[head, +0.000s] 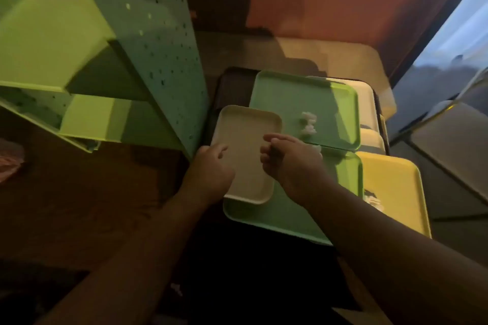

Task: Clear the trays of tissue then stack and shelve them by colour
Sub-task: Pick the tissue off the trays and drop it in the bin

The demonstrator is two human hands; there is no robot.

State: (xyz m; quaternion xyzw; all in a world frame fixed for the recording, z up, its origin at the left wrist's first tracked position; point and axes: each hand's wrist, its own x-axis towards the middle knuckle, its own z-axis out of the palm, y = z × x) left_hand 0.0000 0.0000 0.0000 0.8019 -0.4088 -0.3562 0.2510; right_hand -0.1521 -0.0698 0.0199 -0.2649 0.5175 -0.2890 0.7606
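A cream tray [248,155] with no tissue on it lies tilted across a green tray [277,219]. My left hand [210,171] grips the cream tray's left edge, thumb on top. My right hand [287,163] hovers at its right edge with fingers curled; whether they hold the edge is unclear. A second green tray [295,97] further back carries crumpled white tissue [308,124]. At the right, a yellow tray [390,179] holds more tissue [373,202]. A scrap of tissue [317,149] peeks out behind my right hand.
A green perforated shelf unit [158,42] with lime shelves [52,42] stands at the left, close to the cream tray. White trays [365,103] lie under the far green tray. A dark tray [232,84] is beneath the pile. Grey panels [454,140] stand at the right.
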